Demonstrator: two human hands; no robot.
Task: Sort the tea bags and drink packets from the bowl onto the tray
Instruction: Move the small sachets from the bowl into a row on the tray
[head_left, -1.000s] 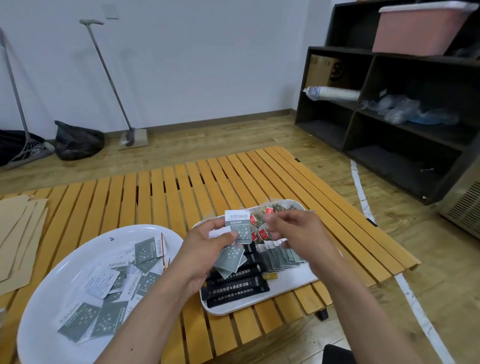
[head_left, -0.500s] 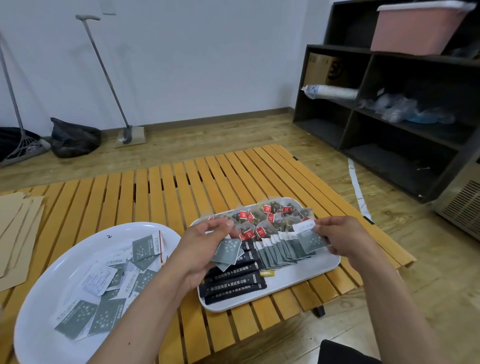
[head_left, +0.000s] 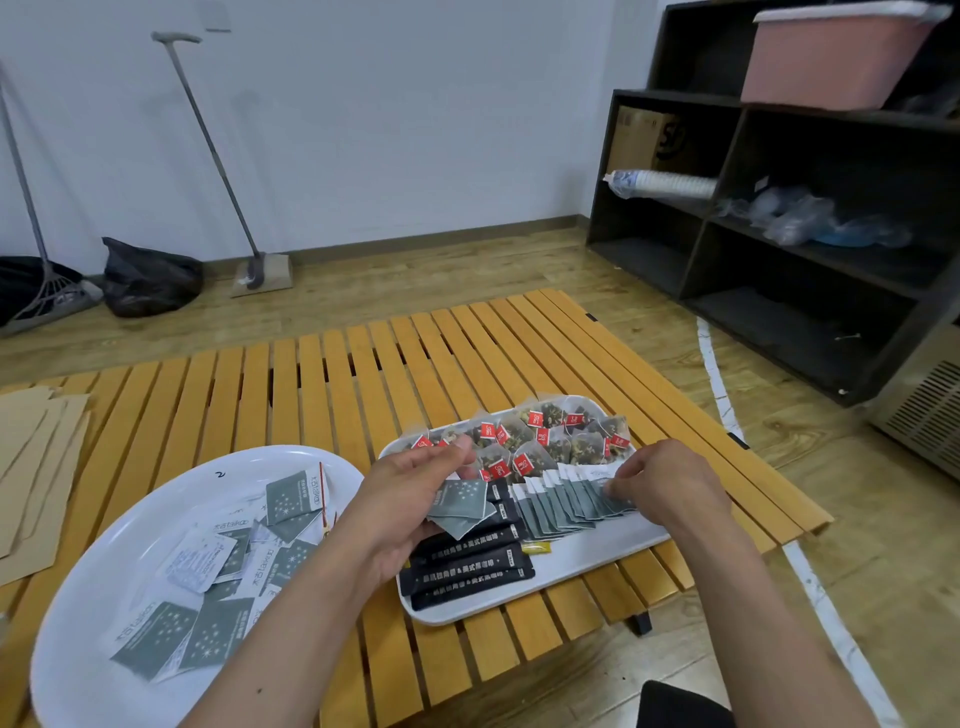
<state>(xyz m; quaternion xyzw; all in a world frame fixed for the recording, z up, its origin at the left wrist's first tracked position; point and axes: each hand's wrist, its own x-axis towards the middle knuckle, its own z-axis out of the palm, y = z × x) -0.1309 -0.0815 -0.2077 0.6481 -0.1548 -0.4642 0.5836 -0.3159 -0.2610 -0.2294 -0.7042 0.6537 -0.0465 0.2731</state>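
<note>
In the head view, the only view here, the white bowl (head_left: 78, 597) lies in the lower left of the frame on the slatted wooden desk (head_left: 332, 374), and some grey-green drink packets (head_left: 218, 587) are loose inside it, lying flat and partly over each other. The white tray (head_left: 587, 556) stands in the lower centre, just beside the bowl. On the tray I see three groups: mesh tea bags with red tags (head_left: 530, 441) at the far side, a row of grey packets (head_left: 566, 501) overlapping like tiles in the middle, and black stick packets (head_left: 467, 566) at the near left. The left hand (head_left: 405, 514) is over the left end of the tray, and its fingers and thumb pinch a small fan of grey packets (head_left: 460, 506). The right hand (head_left: 670, 488) is at the right end of the row, with the fingers curled down on the last packet there; it seems to be pinching or pressing that packet into place. I judge the packets to be very light, thin and smooth, so they can slip from a stack; it is better to take one by its edge or corner. The tea bags look soft and easy to crush, and their tags are the safer place to hold.
</note>
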